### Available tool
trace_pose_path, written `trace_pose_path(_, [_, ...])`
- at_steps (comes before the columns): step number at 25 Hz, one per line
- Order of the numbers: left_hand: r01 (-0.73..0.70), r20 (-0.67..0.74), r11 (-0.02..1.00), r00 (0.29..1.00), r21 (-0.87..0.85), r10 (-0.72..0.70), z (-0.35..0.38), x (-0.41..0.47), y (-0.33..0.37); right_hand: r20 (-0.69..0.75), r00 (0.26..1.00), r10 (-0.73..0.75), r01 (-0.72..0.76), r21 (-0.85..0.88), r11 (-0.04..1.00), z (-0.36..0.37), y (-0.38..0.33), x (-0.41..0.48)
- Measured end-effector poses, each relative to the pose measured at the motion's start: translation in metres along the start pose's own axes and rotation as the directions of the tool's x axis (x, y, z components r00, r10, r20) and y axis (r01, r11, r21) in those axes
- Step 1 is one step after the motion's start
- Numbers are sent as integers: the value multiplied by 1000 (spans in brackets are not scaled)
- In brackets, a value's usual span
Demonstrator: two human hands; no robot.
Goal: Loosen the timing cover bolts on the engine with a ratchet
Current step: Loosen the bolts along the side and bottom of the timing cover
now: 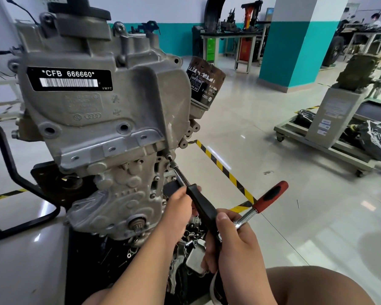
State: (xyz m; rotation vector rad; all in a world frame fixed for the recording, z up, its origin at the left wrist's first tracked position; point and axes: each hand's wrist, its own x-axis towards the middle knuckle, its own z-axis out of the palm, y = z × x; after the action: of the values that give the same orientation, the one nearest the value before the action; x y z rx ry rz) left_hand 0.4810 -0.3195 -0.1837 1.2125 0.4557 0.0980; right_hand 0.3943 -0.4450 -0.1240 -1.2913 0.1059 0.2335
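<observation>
Workshop tiles (295, 194) gleam — left hand (178, 208) and right hand (235, 241) clasp the stiff ratchet (246, 219) by its extension (201, 204) — the red grip (271, 197) likely gives leverage.

Bare forearms (130, 274), bare knee (317, 287)

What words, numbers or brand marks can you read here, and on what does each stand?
"*CFB 666660*": black label on the engine's cover.
"VWPT": that label's lower right corner.
Cast lettering on the cover: too faint to read.
Oil filter print: upside down, too small.
Stickers on the grey stand: blurred.
</observation>
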Motion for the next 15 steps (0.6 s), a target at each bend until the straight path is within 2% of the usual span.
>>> trace_pose_path(2, [111,114,980,989,-164,-93,8,-17,0,-6,1000,-2,2,-32,999,-1,0,0])
trace_pose_path(5, [184,268,932,958,-311,-100,10,-36,3,-5,1000,-14,14,-91,996,-1,0,-1])
trace_pose_path(9, [186,291,927,953,-325,-90,4,-47,4,14,999,-41,43,-156,987,2,3,-3])
trace_pose_path(13, [171,353,850,935,-499,19,2,-53,3,-2,997,-75,73,-204,976,1,0,-1])
trace_pose_path(15, [162,381,828,922,-537,67,3,-56,4,-34,991,-128,113,-297,948,-2,0,1])
